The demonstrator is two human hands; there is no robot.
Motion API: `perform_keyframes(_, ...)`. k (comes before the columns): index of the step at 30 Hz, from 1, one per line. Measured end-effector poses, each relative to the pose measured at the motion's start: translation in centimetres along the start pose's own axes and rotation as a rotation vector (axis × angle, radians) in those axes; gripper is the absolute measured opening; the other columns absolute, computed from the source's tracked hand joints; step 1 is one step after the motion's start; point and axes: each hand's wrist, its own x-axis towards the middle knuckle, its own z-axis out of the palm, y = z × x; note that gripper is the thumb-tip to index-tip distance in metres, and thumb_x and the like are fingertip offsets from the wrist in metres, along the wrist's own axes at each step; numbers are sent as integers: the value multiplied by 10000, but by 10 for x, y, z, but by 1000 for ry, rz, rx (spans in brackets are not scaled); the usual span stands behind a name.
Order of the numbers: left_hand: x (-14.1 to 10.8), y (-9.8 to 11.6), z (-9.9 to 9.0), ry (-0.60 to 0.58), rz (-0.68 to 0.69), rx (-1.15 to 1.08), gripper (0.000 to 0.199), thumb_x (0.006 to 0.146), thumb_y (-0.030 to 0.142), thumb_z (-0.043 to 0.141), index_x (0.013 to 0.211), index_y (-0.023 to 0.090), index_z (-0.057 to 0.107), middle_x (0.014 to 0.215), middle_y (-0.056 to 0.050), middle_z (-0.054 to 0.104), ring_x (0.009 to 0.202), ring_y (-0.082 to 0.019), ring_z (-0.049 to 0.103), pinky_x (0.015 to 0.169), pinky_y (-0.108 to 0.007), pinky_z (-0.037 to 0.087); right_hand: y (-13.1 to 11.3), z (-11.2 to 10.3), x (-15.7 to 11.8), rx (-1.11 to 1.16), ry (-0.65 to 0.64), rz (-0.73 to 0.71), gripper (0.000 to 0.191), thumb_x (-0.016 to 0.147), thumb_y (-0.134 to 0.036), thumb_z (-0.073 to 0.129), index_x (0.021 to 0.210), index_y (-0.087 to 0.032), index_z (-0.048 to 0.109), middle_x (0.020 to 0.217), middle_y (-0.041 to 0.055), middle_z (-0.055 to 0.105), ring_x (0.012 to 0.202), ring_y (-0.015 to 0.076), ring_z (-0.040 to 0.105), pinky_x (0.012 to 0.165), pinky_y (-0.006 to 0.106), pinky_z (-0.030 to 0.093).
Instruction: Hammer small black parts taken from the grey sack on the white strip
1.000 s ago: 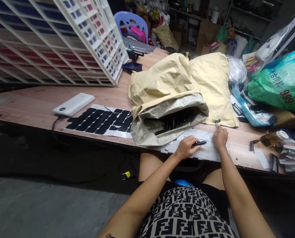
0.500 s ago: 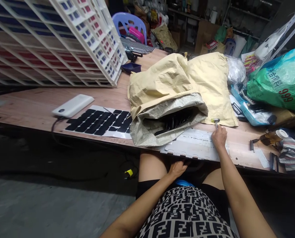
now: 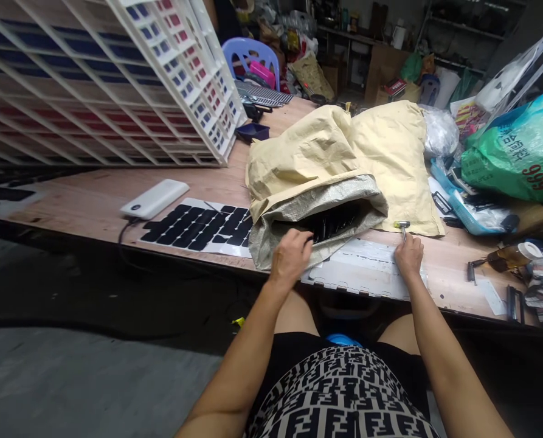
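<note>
Here, left hand [image 3: 292,258] at mouth of sack [image 3: 264,237], fingers curled, whether gripping unclear; black pieces [image 3: 335,224] inside lie just rightward and beyond, left hand nearer. Right hand [image 3: 408,254] closed round hammer [image 3: 403,225], handle running forward.

The left hand [image 3: 290,255] is now up at the mouth of the open sack [image 3: 305,146], its fingers covering part of the lower rim, with black pieces [image 3: 337,224] just beyond the fingertips; whether they grip one cannot be told. Half a second ago those fingers were below the edge of the table [image 3: 84,188], and earlier over the white board [image 3: 366,267], holding a black piece. That piece no longer shows there, and the board now lies right of the fingers. Below them, the left forearm [image 3: 253,334] now partly hides the yellow object [image 3: 239,321].
</note>
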Motion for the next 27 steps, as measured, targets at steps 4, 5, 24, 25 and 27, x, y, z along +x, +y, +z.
perform_keyframes(4, 27, -31, -4, -410, -146, 251, 299, 849, 243, 575, 1106, 237, 728, 1121, -102, 692, 1037, -296, 652, 863, -378, 522, 0, 1, -1, 9, 3, 2, 437, 883, -185, 442, 1297, -110, 561, 1055, 155, 551, 937, 272, 470, 824, 373, 369)
perform_keyframes(5, 29, -33, -4, -459, -153, 265, 307, 844, 247, 577, 1111, 251, 728, 1142, -92, 695, 1056, -302, 649, 870, -383, 520, 0, 1, -1, 12, 2, 2, 435, 884, -184, 442, 1296, -110, 562, 1056, 154, 551, 938, 271, 470, 826, 371, 368)
perform_keyframes(24, -11, 66, 98, -351, 366, -297, 206, 875, 253, 655, 1073, 219, 702, 974, -56, 620, 963, -220, 555, 906, -368, 473, -5, -13, -3, 149, -98, 201, 358, 885, -214, 487, 1190, -132, 655, 1078, 154, 562, 971, 263, 519, 848, 355, 394)
perform_keyframes(25, -11, 65, 101, -344, 362, -326, 239, 863, 265, 673, 1096, 214, 695, 976, -56, 620, 963, -222, 554, 904, -368, 471, -5, -13, -2, 155, -113, 213, 346, 887, -216, 487, 1172, -131, 665, 1082, 156, 565, 974, 263, 523, 848, 354, 396)
perform_keyframes(27, -9, 61, 103, -335, 345, -399, 315, 833, 259, 707, 1141, 206, 672, 963, -47, 623, 949, -216, 558, 889, -357, 471, -4, -14, 0, 162, -134, 224, 336, 893, -212, 477, 1153, -130, 674, 1091, 158, 568, 981, 264, 529, 853, 355, 400)
